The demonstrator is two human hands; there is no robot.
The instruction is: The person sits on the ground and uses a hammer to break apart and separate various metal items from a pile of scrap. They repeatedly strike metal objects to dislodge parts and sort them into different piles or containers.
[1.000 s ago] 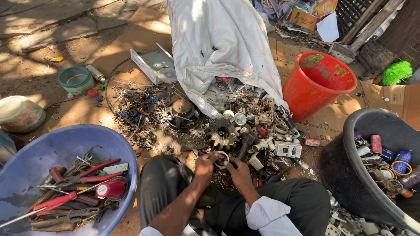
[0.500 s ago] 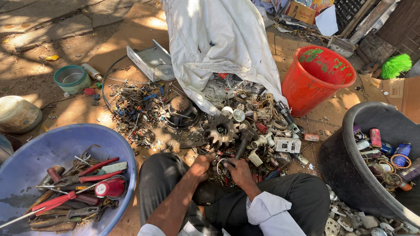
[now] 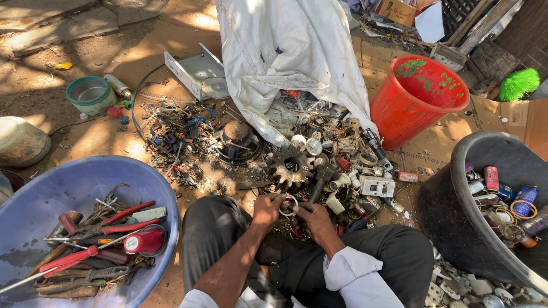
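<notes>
Metal ring [image 3: 288, 205] sits pinched between both your hands, just above your knees and short of the scrap pile [image 3: 308, 154]. Left hand [image 3: 267, 210] grips its nine o'clock edge, right hand [image 3: 311, 215] its four o'clock, fingers closed on the rim, ring lying flat-on to you.

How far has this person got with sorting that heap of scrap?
Some looks sorted: cans and rings lie in the black tub, and hand tools in the blue basin. In hand: the left hand and right hand hold a small metal ring. Left: the scrap pile is large; the red bucket looks empty.
</notes>
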